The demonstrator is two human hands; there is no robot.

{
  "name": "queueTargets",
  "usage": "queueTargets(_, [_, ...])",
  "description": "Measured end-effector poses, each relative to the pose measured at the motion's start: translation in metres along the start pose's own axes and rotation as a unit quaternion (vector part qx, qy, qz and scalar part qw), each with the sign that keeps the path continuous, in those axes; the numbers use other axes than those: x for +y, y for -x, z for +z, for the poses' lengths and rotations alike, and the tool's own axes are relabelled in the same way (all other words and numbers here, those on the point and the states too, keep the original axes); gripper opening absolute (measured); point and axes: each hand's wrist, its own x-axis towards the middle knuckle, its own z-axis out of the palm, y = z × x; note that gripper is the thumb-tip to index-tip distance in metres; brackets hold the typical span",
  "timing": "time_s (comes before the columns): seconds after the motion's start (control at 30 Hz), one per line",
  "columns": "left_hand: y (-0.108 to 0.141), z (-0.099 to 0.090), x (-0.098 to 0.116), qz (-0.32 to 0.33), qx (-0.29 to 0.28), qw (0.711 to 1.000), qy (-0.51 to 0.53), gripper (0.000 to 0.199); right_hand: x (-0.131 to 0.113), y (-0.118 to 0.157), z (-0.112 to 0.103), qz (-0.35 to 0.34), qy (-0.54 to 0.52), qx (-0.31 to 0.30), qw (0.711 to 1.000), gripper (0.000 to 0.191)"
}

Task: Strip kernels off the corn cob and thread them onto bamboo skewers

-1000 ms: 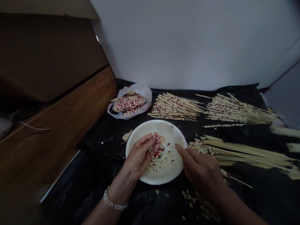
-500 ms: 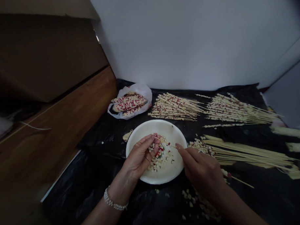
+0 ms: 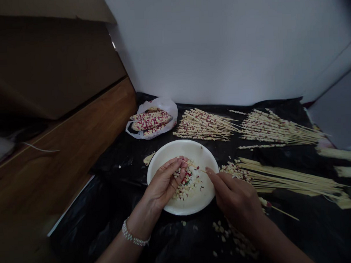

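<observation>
By my left hand [image 3: 162,183], a white plate [image 3: 170,152] of cream, red and green kernels [image 3: 188,181]; beyond it, cream-and-maroon speckled skewers [image 3: 202,124] on black plastic sheet [image 3: 114,195]. Pale bamboo sticks [image 3: 286,177] beside my right hand [image 3: 238,200].

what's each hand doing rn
Left hand: fingers pinched over the kernels in the white bowl.
Right hand: closed on a thin skewer.

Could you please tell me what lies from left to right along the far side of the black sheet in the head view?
Plastic bag of threaded skewers → first fan of threaded skewers → second, larger fan of threaded skewers.
</observation>
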Motion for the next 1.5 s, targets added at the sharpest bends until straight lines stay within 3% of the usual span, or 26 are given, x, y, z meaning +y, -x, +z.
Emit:
queueTargets(0.2, [-0.002,-0.002,-0.001,0.025,0.009,1.000,-0.016,0.008,-0.001,0.001,-0.001,-0.011,0.015,-0.004,1.000,0.035])
queueTargets(0.4, [-0.002,-0.005,-0.007,0.071,-0.027,0.996,-0.049,0.014,-0.003,0.000,-0.002,-0.006,0.017,0.002,1.000,0.037])
queueTargets(0.53, [0.000,-0.004,-0.008,0.047,-0.040,0.997,-0.040,0.022,-0.002,0.000,-0.003,-0.013,0.008,0.001,1.000,0.041])
queueTargets(0.97, [0.000,-0.006,-0.011,0.001,-0.068,0.996,-0.057,0.016,-0.004,0.003,0.000,-0.014,0.010,0.011,1.000,0.034])
queueTargets(1.17, [0.002,-0.002,-0.017,-0.043,-0.111,0.990,-0.079,0.013,-0.006,0.002,0.000,-0.018,0.017,0.008,1.000,0.033])
queueTargets(1.5, [0.003,-0.003,-0.002,-0.017,-0.106,0.993,-0.045,0.032,0.001,0.000,-0.002,0.001,0.017,0.005,1.000,0.035])
